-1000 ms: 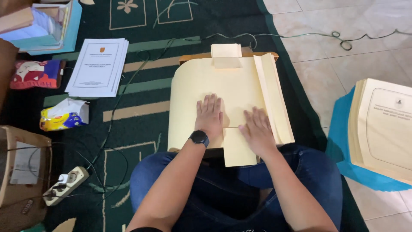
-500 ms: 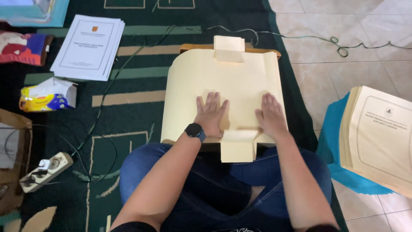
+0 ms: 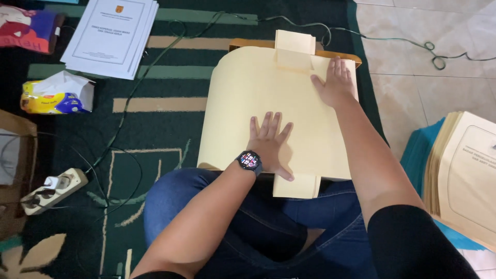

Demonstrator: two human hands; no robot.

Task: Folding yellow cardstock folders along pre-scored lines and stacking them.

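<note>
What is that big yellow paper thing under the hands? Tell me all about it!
It is a folder of pale yellow card, lying flat and closed on the green rug. Small flaps stick out at its top and bottom edges. The left hand presses its middle, and the right hand presses its top right corner.

Beneath the left hand's fingers (image 3: pixel 268 124), part of the cream folder (image 3: pixel 248 103) is hidden. Far right of them, the picture's edge crops the stack of cream folders (image 3: pixel 467 170); its print is illegible.
</note>
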